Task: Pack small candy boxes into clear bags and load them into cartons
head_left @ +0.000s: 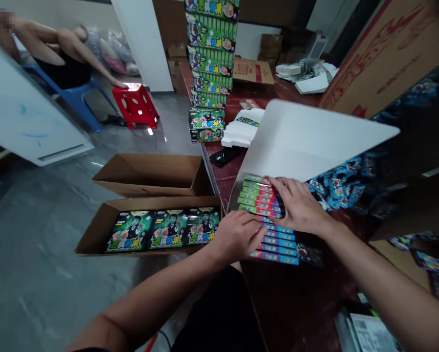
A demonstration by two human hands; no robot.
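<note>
A row of thin candy packets [263, 195], green-and-red at the far end and blue [280, 242] at the near end, stands on edge in an open white display box [303, 139] on the dark red table [296, 298]. My right hand [296, 205] lies flat over the green packets with its fingers stretched out. My left hand [237, 234] presses against the left side of the row, fingers curled on the blue packets.
On the floor to the left, a cardboard carton [94, 234] holds three green boxes [168, 229]; an empty carton [149, 173] lies behind it. A tall stack of green boxes [212, 63], a phone [224, 155] and loose blue packets [336, 188] surround the work. A seated person [57, 49] is far left beside a red stool [135, 103].
</note>
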